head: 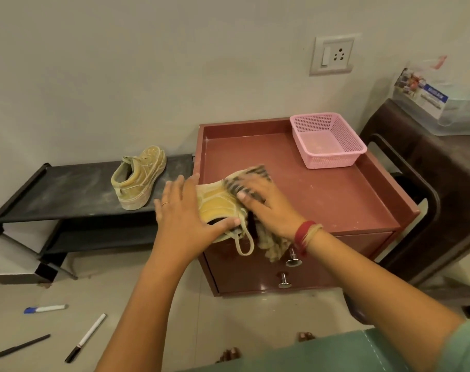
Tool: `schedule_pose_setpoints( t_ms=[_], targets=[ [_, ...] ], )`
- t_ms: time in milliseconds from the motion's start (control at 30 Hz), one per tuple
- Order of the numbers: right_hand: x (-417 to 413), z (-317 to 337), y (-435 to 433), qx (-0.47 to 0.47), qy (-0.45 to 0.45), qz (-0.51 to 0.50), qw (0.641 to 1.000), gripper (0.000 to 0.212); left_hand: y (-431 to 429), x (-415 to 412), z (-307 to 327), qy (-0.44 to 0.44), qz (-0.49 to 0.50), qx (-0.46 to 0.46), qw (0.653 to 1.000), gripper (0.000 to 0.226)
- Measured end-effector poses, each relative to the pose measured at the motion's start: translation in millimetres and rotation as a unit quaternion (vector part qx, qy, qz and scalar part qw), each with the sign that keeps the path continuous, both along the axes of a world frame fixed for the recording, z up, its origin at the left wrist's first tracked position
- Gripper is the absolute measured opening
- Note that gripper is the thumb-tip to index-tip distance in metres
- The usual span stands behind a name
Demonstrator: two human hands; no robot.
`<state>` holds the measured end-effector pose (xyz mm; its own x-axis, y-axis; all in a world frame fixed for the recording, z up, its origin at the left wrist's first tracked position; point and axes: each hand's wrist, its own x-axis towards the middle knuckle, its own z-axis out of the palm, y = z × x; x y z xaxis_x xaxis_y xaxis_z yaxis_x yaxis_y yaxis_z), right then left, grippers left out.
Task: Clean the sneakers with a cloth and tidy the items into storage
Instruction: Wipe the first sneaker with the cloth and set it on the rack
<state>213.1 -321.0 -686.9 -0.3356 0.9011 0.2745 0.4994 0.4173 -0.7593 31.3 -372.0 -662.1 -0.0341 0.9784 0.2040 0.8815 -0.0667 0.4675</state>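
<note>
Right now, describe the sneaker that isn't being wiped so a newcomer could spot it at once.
Find the low black shoe rack against the wall, left of the reddish-brown cabinet. On its top shelf stands a yellow sneaker, heel toward the camera. Unlike the other sneaker, held at the cabinet's corner under the cloth, it is untouched.
</note>
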Motion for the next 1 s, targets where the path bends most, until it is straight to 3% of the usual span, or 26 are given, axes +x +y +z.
schedule_pose_setpoints(
  t_ms=[100, 233, 300, 400, 533, 733, 900, 1000],
  targets=[
    [-13.6, 9.3, -13.1, 0.018, -0.038, 0.130, 0.991, 0.044, -1.2, -2.2, 0.7, -0.012, -0.012, 0.004, 1.000, 0.123],
    [-8.1, 12.3, 5.3, 0.035, -0.122, -0.029, 0.991, 0.045, -3.3, 0.0, 2.0, -0.009, -0.010, 0.010, 1.000, 0.129],
    [-20.4, 14.1, 0.5, 0.028, -0.137, -0.018, 0.990, 0.048, -3.6, 0.4, 1.5, -0.019, -0.012, 0.011, 1.000, 0.128],
    [-37.3, 18.5, -14.8, 0.040, -0.106, 0.069, 0.991, 0.052, -3.6, 0.0, 1.5, -0.041, -0.014, 0.025, 0.999, 0.120],
    [-20.3, 11.3, 4.4, -0.006, -0.084, -0.020, 0.996, 0.052, -4.7, 1.5, 4.2, -0.045, -0.008, 0.020, 0.999, 0.131],
    [-28.7, 5.6, -27.9, 0.000, -0.024, 0.073, 0.997, 0.042, 1.4, -8.0, -0.5, 0.015, -0.032, 0.019, 0.999, 0.096],
    [-10.2, -18.9, 0.3, -0.056, 0.082, -0.103, 0.990, 0.040, 7.0, -9.3, 5.7, 0.031, -0.015, -0.010, 0.999, 0.109],
    [-5.8, -20.4, 5.0, -0.129, 0.180, -0.160, 0.962, 0.040, 7.2, -6.6, 12.4, -0.008, -0.007, -0.020, 1.000, 0.099]
  ],
)
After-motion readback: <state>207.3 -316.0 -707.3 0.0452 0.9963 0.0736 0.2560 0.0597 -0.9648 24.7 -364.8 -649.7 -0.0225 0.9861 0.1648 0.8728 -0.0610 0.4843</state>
